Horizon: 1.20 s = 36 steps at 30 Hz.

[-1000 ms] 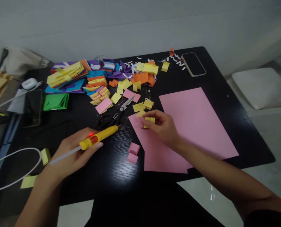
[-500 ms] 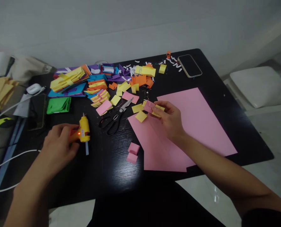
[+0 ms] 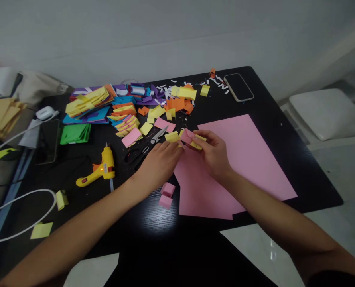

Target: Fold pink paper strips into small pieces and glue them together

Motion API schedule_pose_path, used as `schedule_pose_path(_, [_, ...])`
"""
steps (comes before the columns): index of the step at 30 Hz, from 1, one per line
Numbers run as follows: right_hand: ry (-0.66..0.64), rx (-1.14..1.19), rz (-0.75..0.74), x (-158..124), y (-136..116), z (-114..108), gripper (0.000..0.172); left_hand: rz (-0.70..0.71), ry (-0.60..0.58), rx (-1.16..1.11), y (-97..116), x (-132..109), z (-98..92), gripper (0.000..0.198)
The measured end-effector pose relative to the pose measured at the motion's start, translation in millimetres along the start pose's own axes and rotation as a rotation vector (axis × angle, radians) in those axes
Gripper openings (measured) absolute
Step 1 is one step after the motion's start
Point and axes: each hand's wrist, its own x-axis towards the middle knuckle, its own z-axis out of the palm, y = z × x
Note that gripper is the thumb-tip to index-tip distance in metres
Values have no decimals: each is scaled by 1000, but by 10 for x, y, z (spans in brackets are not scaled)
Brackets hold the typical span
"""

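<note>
My right hand (image 3: 215, 153) pinches a folded pink and yellow paper piece (image 3: 187, 136) above the pink sheets (image 3: 252, 159). Reaching in from the left, my left hand (image 3: 161, 162) has its fingers closed at a yellow folded paper piece (image 3: 179, 144); only a sliver of that piece shows by the fingertips. Partly under the left hand lie black-handled scissors (image 3: 157, 136). Two small folded pink pieces (image 3: 166, 195) lie just below that hand. The yellow glue gun (image 3: 104, 166) rests on the table with its light on, touched by neither hand.
Folded coloured paper stacks (image 3: 87, 101), a green bundle (image 3: 75, 133) and orange pieces (image 3: 179, 104) spread along the back. A phone (image 3: 239, 87) lies at the back right. A white cable (image 3: 24, 191) loops at left near two yellow pieces (image 3: 42, 230).
My left hand has let go of the glue gun and moved right to the yellow paper piece, passing over the scissors. My right hand stays nearly in place with its folded piece.
</note>
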Motion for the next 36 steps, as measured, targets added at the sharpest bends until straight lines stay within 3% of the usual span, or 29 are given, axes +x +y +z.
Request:
schedule_pose_path(4, [-42,-5,6,-26,-14,8,33,3,116,-56,-59,-186,-106,22])
schedule_pose_path(7, [-65,-17,16,-55,-26,19,34,-53,240,-295,-96,-421,-230,24])
schedule_pose_path(12, [-131,-107,2,-167,-20,61,29,-418,383,-967,-166,-722,-234,31])
schedule_pose_path(15, [-189,-187,-17,-249,10,94,24,-525,373,-1235,-199,-773,-181,22])
schedule_pose_path(20, [-286,-287,-34,-328,89,122,18,-539,309,-1444,-195,-767,-139,38])
schedule_pose_path(26, [-319,-278,10,-382,123,141,16,-470,332,-1277,-144,-787,-117,42])
schedule_pose_path(30, [-306,-255,51,-383,106,139,20,-400,431,-992,-172,-857,-173,40])
schedule_pose_path(33, [-315,-83,191,-337,69,119,27,-368,492,-703,-227,-899,-222,41])
schedule_pose_path(36, [-325,120,296,-268,6,88,26,-367,441,-519,-265,-902,-235,36])
